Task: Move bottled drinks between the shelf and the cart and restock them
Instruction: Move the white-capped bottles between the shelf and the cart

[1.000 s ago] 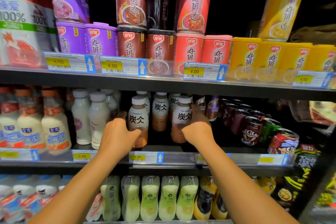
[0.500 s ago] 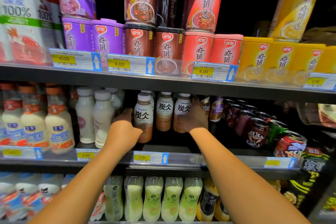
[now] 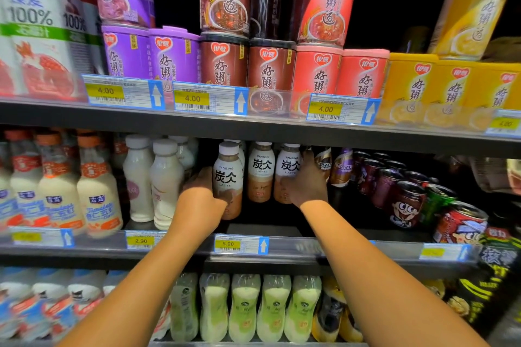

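Observation:
Three latte bottles with white caps and black-lettered white labels stand on the middle shelf (image 3: 282,245). My left hand (image 3: 201,200) is wrapped around the lower body of the front left latte bottle (image 3: 228,175). My right hand (image 3: 307,183) grips the right latte bottle (image 3: 290,166), further back on the shelf. Between them a third latte bottle (image 3: 261,172) stands untouched. More bottles of this kind show behind the front one.
White milk bottles (image 3: 166,177) stand just left of my left hand, small coffee bottles (image 3: 341,169) and cans (image 3: 406,200) just right of my right hand. Porridge cups (image 3: 222,65) fill the shelf above; green bottles (image 3: 245,310) fill the shelf below. A 5.00 price tag (image 3: 228,244) marks the shelf edge.
My right hand has pushed its bottle deeper into the shelf, beside the middle one. The left hand keeps its hold on the front bottle. The view has moved closer.

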A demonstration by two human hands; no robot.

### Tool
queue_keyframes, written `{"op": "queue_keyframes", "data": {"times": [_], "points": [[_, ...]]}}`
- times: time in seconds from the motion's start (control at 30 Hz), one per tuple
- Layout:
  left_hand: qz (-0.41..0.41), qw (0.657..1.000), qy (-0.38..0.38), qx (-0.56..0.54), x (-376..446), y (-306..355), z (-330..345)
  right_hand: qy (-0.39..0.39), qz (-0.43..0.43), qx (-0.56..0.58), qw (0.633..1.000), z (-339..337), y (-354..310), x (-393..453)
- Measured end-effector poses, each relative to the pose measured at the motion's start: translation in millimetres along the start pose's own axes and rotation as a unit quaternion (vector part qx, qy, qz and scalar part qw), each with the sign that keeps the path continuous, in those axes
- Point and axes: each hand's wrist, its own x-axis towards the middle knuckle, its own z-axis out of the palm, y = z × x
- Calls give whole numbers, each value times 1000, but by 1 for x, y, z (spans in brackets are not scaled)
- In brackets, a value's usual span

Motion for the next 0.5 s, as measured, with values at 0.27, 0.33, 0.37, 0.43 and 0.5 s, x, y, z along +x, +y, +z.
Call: {"op": "queue_keyframes", "data": {"times": [0.27, 0.33, 0.37, 0.43, 0.5], "points": [[-14, 1000, 4, -14, -1, -1, -2, -10, -9, -27, 1000, -3, -2, -5], [-18, 1000, 3, -19, 0, -2, -1, -19, -8, -37, 999, -4, -3, -5], [-24, 1000, -3, -16, 0, -2, -2, -28, -3, -35, 999, -7, -3, -6], [-38, 999, -17, -8, -2, 1, -4, -41, 6, -30, 999, -13, -5, -10], [-16, 1000, -3, -8, -6, 5, -7, -36, 5, -34, 999, -22, -7, -13]]}}
